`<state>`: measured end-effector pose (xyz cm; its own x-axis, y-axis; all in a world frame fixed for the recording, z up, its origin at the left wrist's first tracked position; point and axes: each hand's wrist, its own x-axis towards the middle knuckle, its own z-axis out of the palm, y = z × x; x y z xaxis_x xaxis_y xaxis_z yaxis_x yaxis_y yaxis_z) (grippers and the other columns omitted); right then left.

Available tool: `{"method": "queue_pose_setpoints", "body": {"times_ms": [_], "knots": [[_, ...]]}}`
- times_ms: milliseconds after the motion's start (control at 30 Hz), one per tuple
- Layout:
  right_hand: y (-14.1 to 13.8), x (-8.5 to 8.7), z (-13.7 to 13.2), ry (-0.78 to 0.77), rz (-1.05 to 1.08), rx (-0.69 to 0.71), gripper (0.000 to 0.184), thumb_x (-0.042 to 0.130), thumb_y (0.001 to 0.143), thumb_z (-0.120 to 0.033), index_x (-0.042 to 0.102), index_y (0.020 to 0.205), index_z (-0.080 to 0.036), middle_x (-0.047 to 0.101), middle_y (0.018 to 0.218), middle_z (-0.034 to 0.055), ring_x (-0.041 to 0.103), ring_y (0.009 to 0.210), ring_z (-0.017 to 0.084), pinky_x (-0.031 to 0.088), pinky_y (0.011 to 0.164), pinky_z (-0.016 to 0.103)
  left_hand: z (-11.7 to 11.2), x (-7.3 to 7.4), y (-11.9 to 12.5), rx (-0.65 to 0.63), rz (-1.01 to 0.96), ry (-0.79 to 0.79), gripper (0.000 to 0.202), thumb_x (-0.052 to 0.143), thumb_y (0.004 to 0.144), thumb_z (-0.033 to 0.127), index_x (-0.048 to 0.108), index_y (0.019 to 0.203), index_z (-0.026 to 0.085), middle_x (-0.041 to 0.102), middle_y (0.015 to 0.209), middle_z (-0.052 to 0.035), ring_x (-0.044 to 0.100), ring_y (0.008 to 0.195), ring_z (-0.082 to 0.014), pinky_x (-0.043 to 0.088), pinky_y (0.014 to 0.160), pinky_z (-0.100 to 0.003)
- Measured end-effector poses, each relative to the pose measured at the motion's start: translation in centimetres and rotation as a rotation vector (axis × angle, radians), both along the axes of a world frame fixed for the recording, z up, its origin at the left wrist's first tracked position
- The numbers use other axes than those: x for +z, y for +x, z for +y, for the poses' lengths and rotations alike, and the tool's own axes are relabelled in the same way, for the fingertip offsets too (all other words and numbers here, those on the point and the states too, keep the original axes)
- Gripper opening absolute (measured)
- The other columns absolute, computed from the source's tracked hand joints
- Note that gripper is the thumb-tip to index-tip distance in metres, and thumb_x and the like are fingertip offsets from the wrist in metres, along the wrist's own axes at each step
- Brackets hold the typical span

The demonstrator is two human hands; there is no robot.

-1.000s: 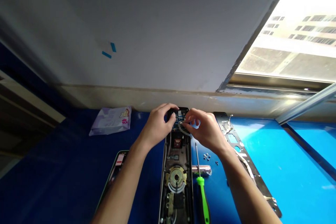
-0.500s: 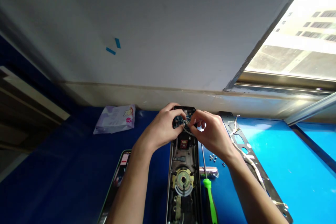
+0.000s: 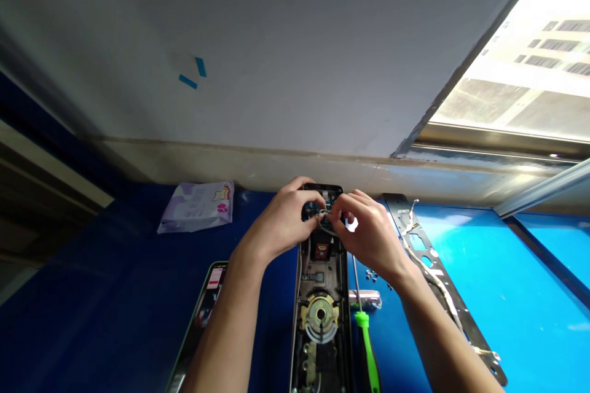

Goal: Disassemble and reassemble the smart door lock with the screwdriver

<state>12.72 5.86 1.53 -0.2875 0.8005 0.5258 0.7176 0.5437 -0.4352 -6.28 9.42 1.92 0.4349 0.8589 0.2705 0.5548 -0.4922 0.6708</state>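
The right hand's grip [image 3: 364,221] pinches a pale cable [image 3: 328,232] above the circuit board [image 3: 311,209], at the far end of an opened, long black device housing [image 3: 329,285] lying lengthwise on the bench [image 3: 498,282]. The left hand [image 3: 288,215] curls over the housing's far left edge, probably steadying it; whether its thumb and finger close on the cable, I cannot tell. The green-handled screwdriver [image 3: 367,350] lies alongside, likely for easy reach, and small screws [image 3: 371,275] sit grouped, perhaps against loss. The purple packet [image 3: 198,206] shows a pink paw print but no readable words; the phone [image 3: 203,307] screen's text is too small.
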Motion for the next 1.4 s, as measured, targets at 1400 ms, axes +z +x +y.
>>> {"method": "queue_pose_setpoints", "body": {"times_ms": [1400], "knots": [[-0.10,0.13,-0.17,-0.082,0.061,-0.043,0.022,0.064,0.080,-0.002,0.057,0.074,-0.023,0.058,0.069,-0.0038,0.052,0.063,0.012,0.041,0.062,0.023,0.27,-0.28,-0.01,0.006,0.009,0.028,0.021,0.072,0.085,0.010,0.081,0.100,0.022,0.066,0.135,-0.0088,0.068,0.126,-0.0274,0.052,0.115,-0.042]]}}
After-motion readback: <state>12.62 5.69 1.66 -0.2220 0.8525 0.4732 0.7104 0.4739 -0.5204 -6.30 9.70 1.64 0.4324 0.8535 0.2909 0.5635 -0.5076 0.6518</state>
